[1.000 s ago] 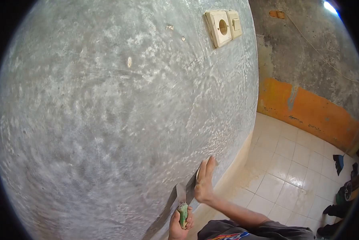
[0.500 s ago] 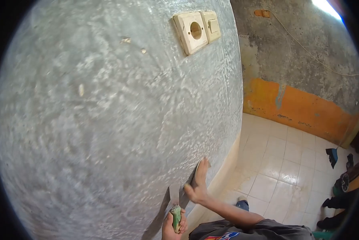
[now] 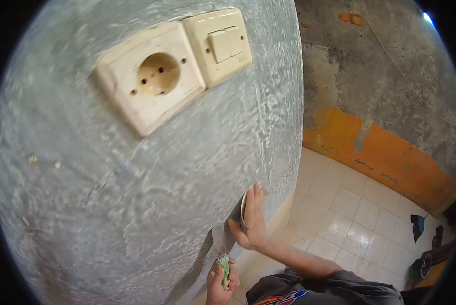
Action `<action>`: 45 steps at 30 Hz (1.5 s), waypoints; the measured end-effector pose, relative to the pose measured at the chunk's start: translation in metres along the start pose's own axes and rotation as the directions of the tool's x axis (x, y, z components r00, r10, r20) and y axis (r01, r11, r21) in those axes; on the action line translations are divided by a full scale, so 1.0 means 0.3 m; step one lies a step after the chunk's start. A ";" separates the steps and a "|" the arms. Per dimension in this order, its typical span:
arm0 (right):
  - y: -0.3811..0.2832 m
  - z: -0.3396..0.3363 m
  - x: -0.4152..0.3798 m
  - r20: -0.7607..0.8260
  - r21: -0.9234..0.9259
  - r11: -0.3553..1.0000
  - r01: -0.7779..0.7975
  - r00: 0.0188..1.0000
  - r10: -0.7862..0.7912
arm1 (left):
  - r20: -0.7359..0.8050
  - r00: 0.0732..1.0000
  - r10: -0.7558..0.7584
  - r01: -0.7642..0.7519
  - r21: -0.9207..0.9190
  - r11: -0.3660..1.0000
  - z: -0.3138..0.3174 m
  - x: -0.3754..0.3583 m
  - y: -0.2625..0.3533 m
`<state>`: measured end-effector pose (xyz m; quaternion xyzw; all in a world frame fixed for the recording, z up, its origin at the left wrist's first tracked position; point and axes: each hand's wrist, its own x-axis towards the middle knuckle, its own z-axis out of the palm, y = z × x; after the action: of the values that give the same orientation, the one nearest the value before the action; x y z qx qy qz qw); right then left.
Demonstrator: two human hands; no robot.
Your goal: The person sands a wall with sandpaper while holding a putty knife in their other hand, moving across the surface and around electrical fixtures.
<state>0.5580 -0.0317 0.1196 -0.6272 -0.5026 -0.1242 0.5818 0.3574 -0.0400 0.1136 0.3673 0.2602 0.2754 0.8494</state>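
Observation:
My left hand [image 3: 223,280] is closed round the green handle [image 3: 224,265] of a scraper, its flat metal blade [image 3: 218,239] upright close to the grey wall [image 3: 151,203]. To the right and slightly higher, my right hand [image 3: 251,221] presses a thin curved sheet [image 3: 243,209] against the wall, fingers stretched out and thumb to the left. Most of the sheet is hidden behind the fingers. High on the same wall sit a round socket [image 3: 187,76] in a worn off-white frame and a cream double switch [image 3: 228,43].
Past the wall's edge lies a pale tiled floor [image 3: 334,218]. An orange and grey wall [image 3: 385,152] with a thin cable stands behind it. A blue brush head [image 3: 417,226] and dark items [image 3: 426,262] are at the right.
The view has come closer to the socket and switch, which now look larger and further left. My right hand with the sheet appears slightly higher; my left still holds the scraper.

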 end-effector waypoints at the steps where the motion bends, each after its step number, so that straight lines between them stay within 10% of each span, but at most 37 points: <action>1: 0.021 -0.040 0.060 0.007 0.009 1.000 0.001 1.000 -0.001 | -0.022 1.000 0.021 -0.020 0.040 0.999 0.025 0.015 -0.012; 18: 0.138 -0.233 0.357 -0.055 -0.129 0.975 0.179 0.981 -0.187 | -0.018 1.000 0.001 0.002 0.138 0.990 0.242 0.171 0.003; 23: 0.279 -0.163 0.088 0.051 -0.084 0.987 0.137 0.990 -0.133 | -0.005 1.000 -0.002 0.003 0.117 0.993 0.262 0.221 -0.035; 28: 0.354 -0.272 0.321 -0.043 -0.148 0.970 0.194 0.978 -0.202 | -0.053 0.994 0.100 -0.075 0.359 0.930 0.320 0.280 -0.082; 40: 0.676 -0.401 0.310 0.268 -0.070 0.931 0.359 0.905 -0.329 | -0.104 0.904 0.415 -0.390 0.198 0.899 0.651 0.515 -0.338; 45: 0.507 -0.562 0.726 0.121 -0.010 0.874 0.486 0.868 -0.481 | -0.205 0.865 0.458 -0.417 0.216 0.883 0.756 0.562 -0.372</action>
<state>0.8492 -0.0422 0.2381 -0.4990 -0.6735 -0.2397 0.4898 0.6547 -0.1025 0.1225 0.4478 0.2966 0.4830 0.6915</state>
